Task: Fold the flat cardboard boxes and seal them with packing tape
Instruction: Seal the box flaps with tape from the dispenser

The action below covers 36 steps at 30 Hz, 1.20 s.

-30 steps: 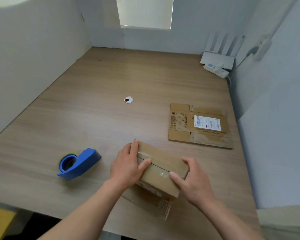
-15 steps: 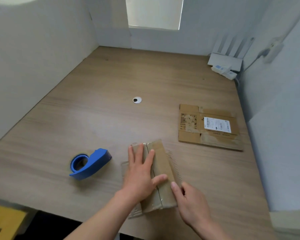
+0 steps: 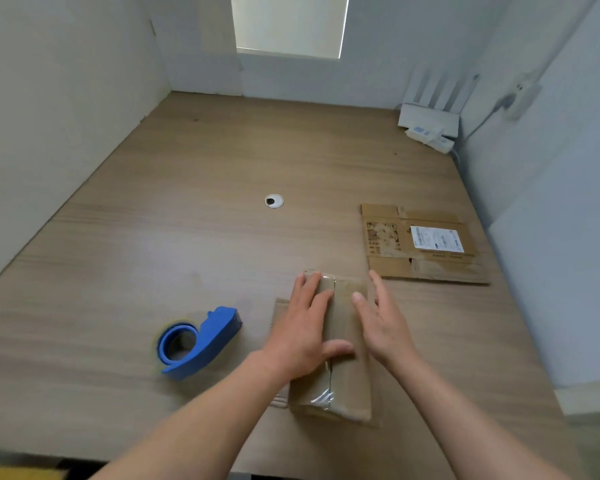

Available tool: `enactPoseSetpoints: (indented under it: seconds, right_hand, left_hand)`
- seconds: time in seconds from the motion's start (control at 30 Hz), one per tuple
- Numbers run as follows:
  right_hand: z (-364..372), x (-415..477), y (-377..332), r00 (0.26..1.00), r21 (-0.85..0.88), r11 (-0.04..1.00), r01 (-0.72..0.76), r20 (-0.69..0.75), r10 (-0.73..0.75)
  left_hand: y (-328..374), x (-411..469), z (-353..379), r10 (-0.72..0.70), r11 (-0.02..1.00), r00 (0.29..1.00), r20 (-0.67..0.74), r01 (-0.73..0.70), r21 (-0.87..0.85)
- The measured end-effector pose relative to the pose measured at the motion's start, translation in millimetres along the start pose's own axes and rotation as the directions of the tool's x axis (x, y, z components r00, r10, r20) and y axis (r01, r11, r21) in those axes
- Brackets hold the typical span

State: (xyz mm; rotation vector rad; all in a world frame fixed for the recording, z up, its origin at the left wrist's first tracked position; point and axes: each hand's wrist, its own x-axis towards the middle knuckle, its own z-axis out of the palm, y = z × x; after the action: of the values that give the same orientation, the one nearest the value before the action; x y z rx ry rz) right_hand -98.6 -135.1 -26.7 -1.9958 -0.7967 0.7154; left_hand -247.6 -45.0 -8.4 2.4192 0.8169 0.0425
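Observation:
A small folded cardboard box [image 3: 345,372] stands near the front edge of the wooden table [image 3: 187,237], with clear tape along its top seam. My left hand [image 3: 303,332] lies flat on the left half of the box top, fingers straight. My right hand [image 3: 383,323] has straight fingers over the right edge of the box; I cannot tell whether it touches. A flat cardboard box [image 3: 420,242] with a white label lies to the far right. A blue tape dispenser [image 3: 198,342] sits left of the box.
A white router [image 3: 430,116] with antennas stands in the far right corner, with a cable running to a wall socket. A round cable hole [image 3: 274,201] is in the table's middle. White partition walls close in the table on three sides.
The box has been turned so that its taped seam runs away from me. My left hand flattened on top. My right hand let go of the box's near corner and moved up along its right side.

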Motion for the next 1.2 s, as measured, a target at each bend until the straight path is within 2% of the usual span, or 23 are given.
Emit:
enactPoseSetpoints:
  seconds: [0.13,0.23,0.4,0.7,0.77,0.83,0.9,0.97,1.0,1.03,1.07,1.1,1.13,1.2]
  right_hand:
    - [10,34,-20,0.995,-0.205,0.974,0.092,0.045,-0.085]
    - [12,39,-19,1.0,-0.071,0.997,0.02,-0.015,-0.021]
    - [19,40,-22,0.997,0.071,0.997,-0.024,-0.074,0.029]
    - [22,38,-19,0.997,0.034,0.999,-0.009,-0.08,0.012]
    - [22,36,-17,0.995,-0.068,0.997,0.021,-0.092,-0.027]
    - [21,36,-20,0.997,-0.269,0.963,0.024,-0.06,-0.042]
    - [19,34,-24,0.999,-0.432,0.901,-0.033,-0.017,0.028]
    - [17,21,-29,0.998,-0.509,0.858,-0.068,-0.033,0.059]
    - [17,11,-31,0.998,-0.54,0.84,-0.048,-0.05,0.025]
    - [17,0,-31,0.998,-0.577,0.817,-0.004,-0.05,-0.031]
    - [17,-10,-29,0.996,-0.615,0.787,0.046,-0.036,-0.087]
    - [17,-20,-29,0.992,-0.651,0.754,0.088,-0.013,-0.127]
    - [17,-28,-28,0.989,-0.674,0.729,0.118,0.014,-0.147]
    - [18,-39,-26,0.985,-0.687,0.711,0.15,0.043,-0.167]
  left_hand:
    - [-2,-3,4,-0.001,0.999,1.0,-0.005,0.001,-0.048]
    - [-4,-8,-1,-0.004,1.0,0.996,0.09,0.005,-0.01]
    - [-4,-53,4,0.075,0.995,0.976,0.207,-0.089,0.056]
    - [-7,-63,13,0.128,0.977,0.964,0.233,-0.164,0.14]
    - [-7,-64,15,0.118,0.978,0.963,0.242,-0.155,0.139]
    - [-7,-63,16,0.112,0.978,0.963,0.247,-0.15,0.143]
    - [-6,-63,14,0.102,0.979,0.96,0.26,-0.143,0.146]
    - [-5,-63,8,0.105,0.98,0.954,0.279,-0.147,0.136]
    - [-8,-64,5,0.111,0.984,0.955,0.275,-0.144,0.103]
    - [-12,-66,2,0.117,0.989,0.963,0.243,-0.135,0.059]
    - [-20,-69,-1,0.127,0.991,0.98,0.153,-0.131,0.021]
    - [-31,-73,-5,0.126,0.992,0.992,0.004,-0.126,-0.002]
    - [-47,-77,-7,0.112,0.993,0.977,-0.179,-0.115,-0.006]
    - [-86,-84,-11,0.04,0.998,0.877,-0.478,-0.009,0.068]
